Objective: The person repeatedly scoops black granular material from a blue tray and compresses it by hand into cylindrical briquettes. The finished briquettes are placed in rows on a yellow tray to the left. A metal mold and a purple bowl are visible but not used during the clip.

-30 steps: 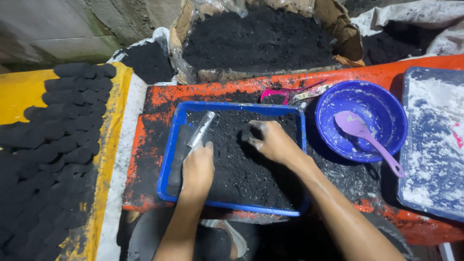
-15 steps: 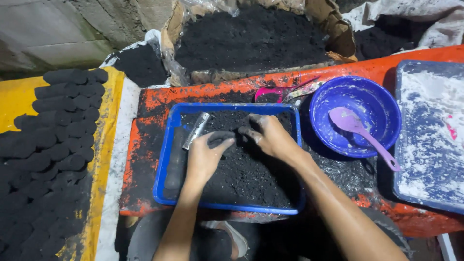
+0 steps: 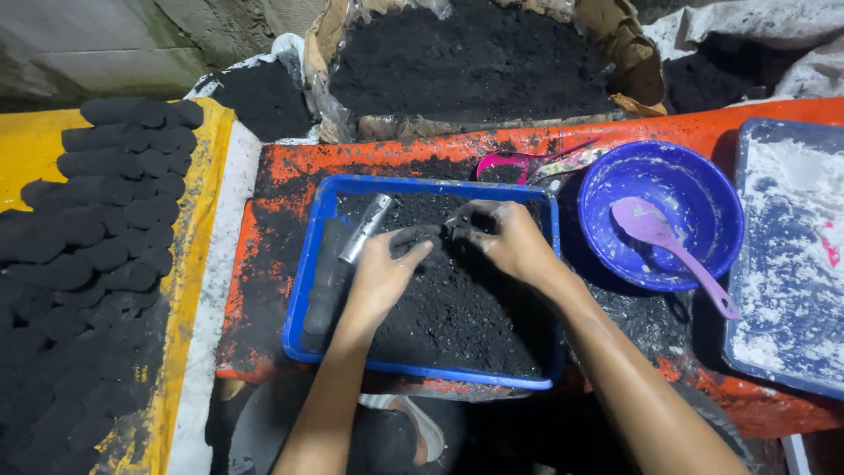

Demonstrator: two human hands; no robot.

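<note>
A blue rectangular tray (image 3: 309,290) on the orange surface holds black powdery mix (image 3: 457,308). Both my hands are inside it, near its far side. My left hand (image 3: 382,268) reaches right, its fingertips blackened and pinched on a small dark lump of the mix (image 3: 422,234). My right hand (image 3: 510,242) curls toward it from the other side, fingers touching the same lump. A short metal tube (image 3: 365,229) lies slanted in the tray just left of my left hand, next to a dark cylinder (image 3: 327,281) along the tray's left wall.
Rows of black round briquettes (image 3: 97,220) cover a yellow board at left. A blue bowl (image 3: 694,185) with a purple spoon (image 3: 668,242) stands right of the tray, and a floury blue tray (image 3: 791,255) further right. An open sack of black powder (image 3: 475,62) sits behind. Pink scissors (image 3: 527,163) lie near the bowl.
My left hand has left the spot by the metal tube and moved right and forward to meet my right hand; both now pinch the lump together.
</note>
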